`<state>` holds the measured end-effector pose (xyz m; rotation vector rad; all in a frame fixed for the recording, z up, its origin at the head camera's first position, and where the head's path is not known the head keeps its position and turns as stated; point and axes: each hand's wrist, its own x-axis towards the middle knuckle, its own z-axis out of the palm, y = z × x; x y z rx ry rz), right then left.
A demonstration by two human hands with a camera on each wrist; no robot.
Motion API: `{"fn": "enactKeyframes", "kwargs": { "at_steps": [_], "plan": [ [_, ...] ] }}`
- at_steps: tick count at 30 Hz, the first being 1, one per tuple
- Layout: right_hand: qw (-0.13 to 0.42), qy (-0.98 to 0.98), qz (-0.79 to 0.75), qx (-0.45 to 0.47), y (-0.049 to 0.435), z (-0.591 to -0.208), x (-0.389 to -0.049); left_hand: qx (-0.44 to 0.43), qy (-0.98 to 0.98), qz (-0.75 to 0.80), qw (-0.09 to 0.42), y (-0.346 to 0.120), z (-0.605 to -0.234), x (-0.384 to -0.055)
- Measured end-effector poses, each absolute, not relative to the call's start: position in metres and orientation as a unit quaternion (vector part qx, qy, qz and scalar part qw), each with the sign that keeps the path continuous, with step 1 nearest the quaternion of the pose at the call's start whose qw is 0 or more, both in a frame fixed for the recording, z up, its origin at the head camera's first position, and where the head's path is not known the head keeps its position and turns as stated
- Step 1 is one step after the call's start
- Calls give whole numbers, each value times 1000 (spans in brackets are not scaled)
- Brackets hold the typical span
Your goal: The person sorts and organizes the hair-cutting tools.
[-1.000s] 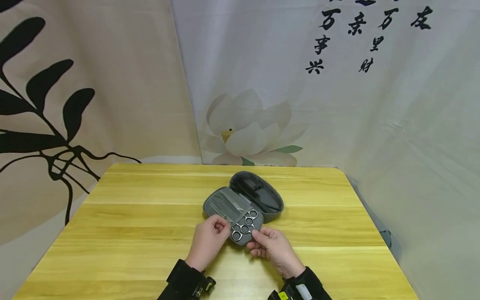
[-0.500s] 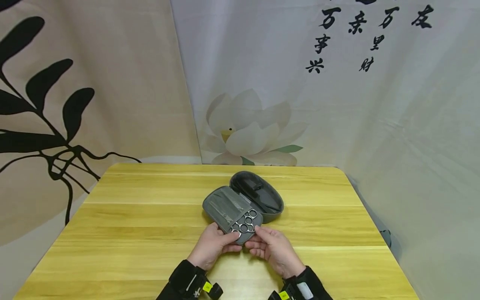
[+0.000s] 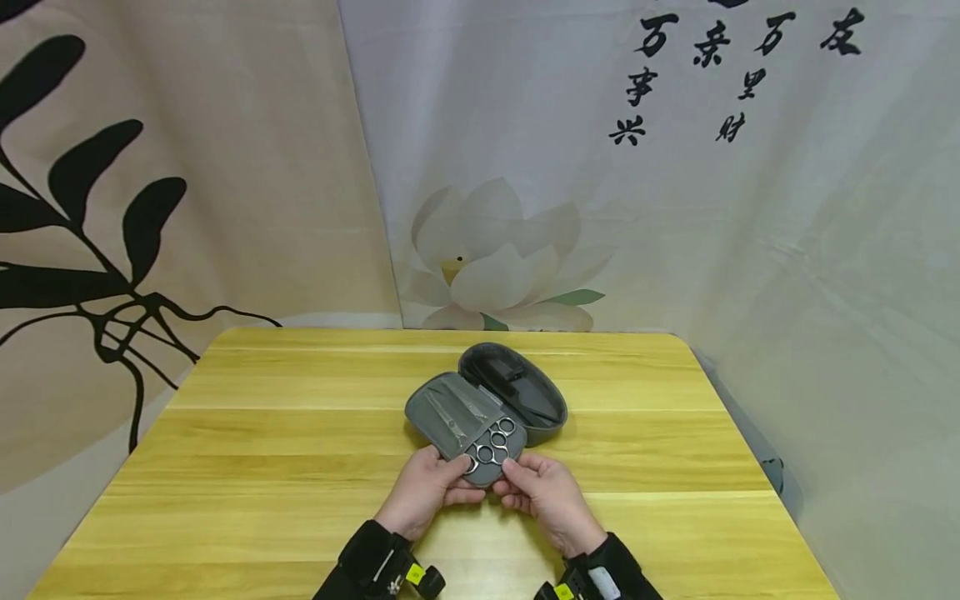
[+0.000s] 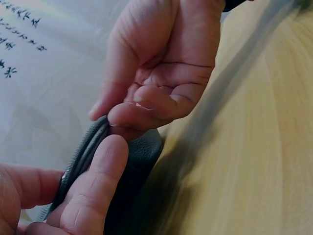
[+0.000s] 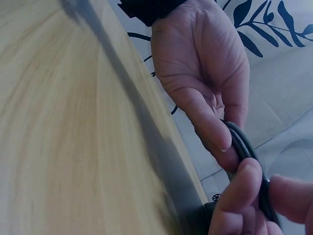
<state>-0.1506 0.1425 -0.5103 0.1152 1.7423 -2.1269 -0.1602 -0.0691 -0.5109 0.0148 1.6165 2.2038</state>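
A grey oval case [image 3: 553, 429] lies unfolded on the table, its hollow half at the back right. The flat panel nearer me has a see-through pocket [image 3: 450, 408], with metal scissors handles [image 3: 498, 438] sticking out of it. My left hand [image 3: 420, 496] pinches the panel's near left edge, thumb on top by a handle ring and fingers underneath. My right hand [image 3: 551, 500] pinches the near right edge the same way. Both wrist views show the panel's layered rim [image 4: 88, 147] between thumbs and fingers. The blades are hard to make out through the pocket.
Around the case spreads a yellow wood-grain table [image 3: 285, 433]. Behind it hangs a cloth backdrop [image 3: 517, 125] with a printed flower, leaves and characters. A dark strap or cord-like item [image 3: 772, 475] shows beyond the right edge.
My left hand has come down from the pocket's near side to the panel's near left edge and taken hold there. My right hand stays at its edge, its thumb slightly shifted.
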Motion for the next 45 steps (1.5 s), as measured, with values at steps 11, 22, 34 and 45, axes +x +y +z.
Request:
{"fn": "enactKeyframes", "kwargs": {
  "at_steps": [11,22,34,45],
  "plan": [
    [165,635,-750,81,138,-514,-149,16,590,781,204,-66,-512,-158],
    [145,649,-742,84,146,-511,-153,-50,604,785,132,-76,-511,-162],
    [-3,771,-633,75,164,-506,-156,-177,557,811,-34,-98,-507,-176],
    [6,876,-479,-50,163,-507,-149,-201,556,802,-88,-105,-507,-178]
  ]
}}
